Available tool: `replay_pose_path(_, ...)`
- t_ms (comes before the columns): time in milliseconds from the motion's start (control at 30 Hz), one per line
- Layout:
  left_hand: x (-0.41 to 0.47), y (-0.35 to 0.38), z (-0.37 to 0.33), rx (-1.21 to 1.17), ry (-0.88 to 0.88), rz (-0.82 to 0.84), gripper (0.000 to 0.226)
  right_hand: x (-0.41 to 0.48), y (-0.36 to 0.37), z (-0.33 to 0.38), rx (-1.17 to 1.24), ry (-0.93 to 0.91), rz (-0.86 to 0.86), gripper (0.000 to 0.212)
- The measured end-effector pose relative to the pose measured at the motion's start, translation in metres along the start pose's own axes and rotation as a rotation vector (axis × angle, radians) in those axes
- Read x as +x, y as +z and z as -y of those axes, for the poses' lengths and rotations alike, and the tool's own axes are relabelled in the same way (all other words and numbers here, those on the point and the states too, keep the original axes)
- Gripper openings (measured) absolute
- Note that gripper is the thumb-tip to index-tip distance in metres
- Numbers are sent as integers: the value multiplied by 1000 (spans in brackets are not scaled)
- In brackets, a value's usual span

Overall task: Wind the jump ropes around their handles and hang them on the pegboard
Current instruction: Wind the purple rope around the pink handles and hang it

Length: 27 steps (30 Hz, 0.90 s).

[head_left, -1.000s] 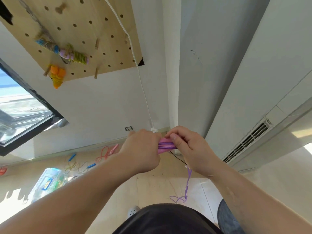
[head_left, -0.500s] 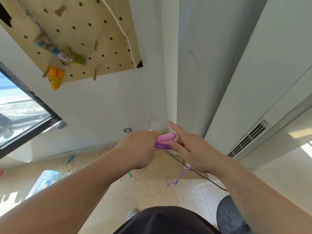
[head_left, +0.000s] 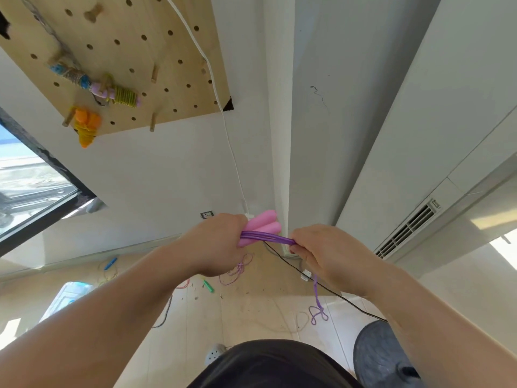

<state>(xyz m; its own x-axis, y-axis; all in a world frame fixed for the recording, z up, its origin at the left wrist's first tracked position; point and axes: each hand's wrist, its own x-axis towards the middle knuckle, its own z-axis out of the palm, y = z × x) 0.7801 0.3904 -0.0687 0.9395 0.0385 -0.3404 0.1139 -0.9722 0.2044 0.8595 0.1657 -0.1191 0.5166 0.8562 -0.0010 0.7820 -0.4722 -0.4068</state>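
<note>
White cord [head_left: 215,88] hangs across the pegboard [head_left: 167,51] beside three wound ropes [head_left: 124,95].

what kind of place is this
Probably an indoor room in a home or studio: a wooden pegboard holding wound jump ropes on a white wall, a window at left, and an air vent at right.

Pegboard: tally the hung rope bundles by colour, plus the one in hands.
Blue bundle, hung: 1
Pink-green bundle, hung: 1
Orange bundle, hung: 1
Pink-purple rope, held: 1
Total: 4
</note>
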Motion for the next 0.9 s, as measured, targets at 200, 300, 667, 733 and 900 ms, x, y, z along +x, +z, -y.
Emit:
replay_pose_path(200,-20,-17,-11,-43,246,136,12,4,5,-7,-109,-107,11,44)
replay_pose_path(300,-24,-10,-21,90,310,215,9,12,-7,-4,-143,-211,-1,28)
replay_pose_path(667,-2,22,-19,496,128,278,15,32,-39,21,-246,-196,271,19)
replay_pose_path(733,4,21,-18,509,45,228,18,34,-37,28,-254,-91,255,34)
replay_pose_path(900,20,12,-15,341,-133,11,14,34,-19,26,-302,85,-92,20)
